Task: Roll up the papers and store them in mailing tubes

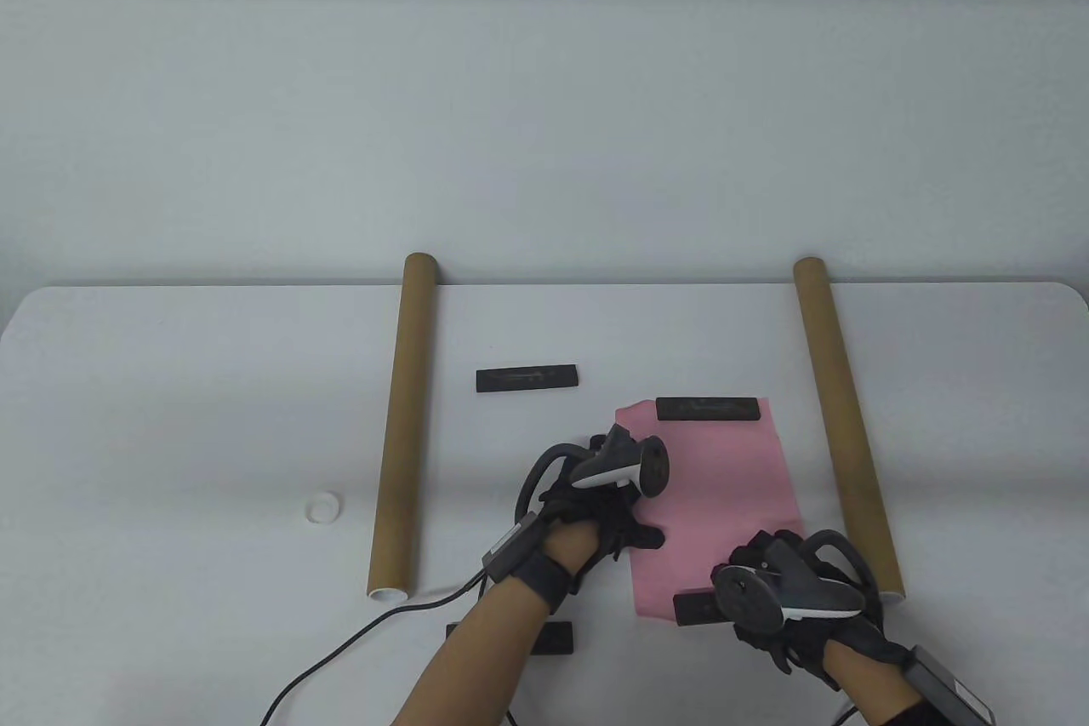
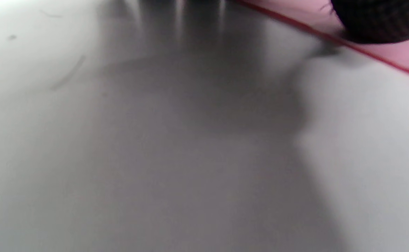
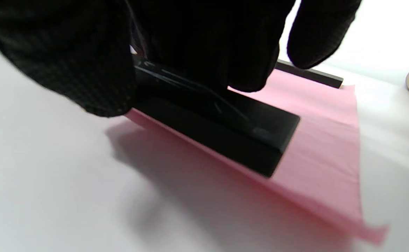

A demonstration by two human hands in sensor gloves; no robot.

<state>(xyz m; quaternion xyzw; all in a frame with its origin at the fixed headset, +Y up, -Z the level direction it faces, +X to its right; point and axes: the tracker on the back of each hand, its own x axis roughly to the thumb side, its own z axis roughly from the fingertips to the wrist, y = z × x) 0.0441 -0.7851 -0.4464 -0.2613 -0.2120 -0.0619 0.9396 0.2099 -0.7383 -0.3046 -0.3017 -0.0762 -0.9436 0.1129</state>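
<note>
A pink paper sheet (image 1: pixel 719 496) lies on the white table between two brown mailing tubes, one on the left (image 1: pixel 401 428) and one on the right (image 1: pixel 846 428). A black bar weight (image 1: pixel 707 408) lies on the sheet's far edge. My left hand (image 1: pixel 621 526) rests on the table at the sheet's left edge, with its thumb on the paper (image 2: pixel 400 56). My right hand (image 1: pixel 744 590) grips a second black bar weight (image 3: pixel 221 129) at the sheet's near edge, fingers on top and thumb at its left end. The paper (image 3: pixel 323 140) under that bar casts a shadow.
Another black bar (image 1: pixel 527 378) lies beyond the sheet's far left corner, and one more (image 1: pixel 553 638) lies by my left forearm. A white tube cap (image 1: pixel 323 508) sits left of the left tube. A cable (image 1: pixel 340 658) runs along the near edge.
</note>
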